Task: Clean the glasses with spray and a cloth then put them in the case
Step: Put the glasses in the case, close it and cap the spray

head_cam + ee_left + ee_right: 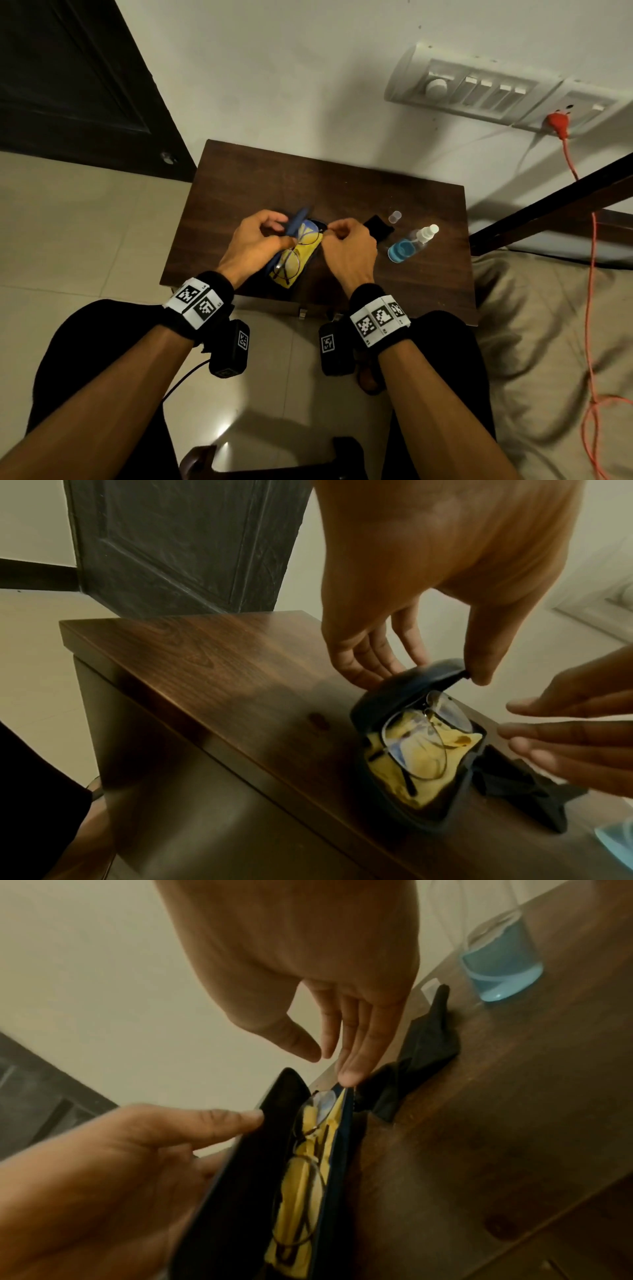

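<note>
On the small dark wooden table (260,171) lies a dark blue glasses case (301,274), half open. The thin-framed glasses (291,263) (421,739) (304,1172) lie inside it on a yellow cloth (394,777). My left hand (260,236) (435,669) grips the raised lid (411,680) (240,1177), thumb on its edge and fingers behind. My right hand (342,233) (330,1066) hovers at the case's far end with straight fingers, one fingertip on the rim. A crumpled black cloth (376,228) (411,1069) and a spray bottle (411,241) (500,961) with blue liquid stand to the right.
The bottle's clear cap (394,216) stands behind the black cloth. A bed with beige sheets (531,325) and a dark frame (548,209) borders the table's right side. An orange cable (589,308) hangs from a wall socket. A dark door (68,85) is at the far left.
</note>
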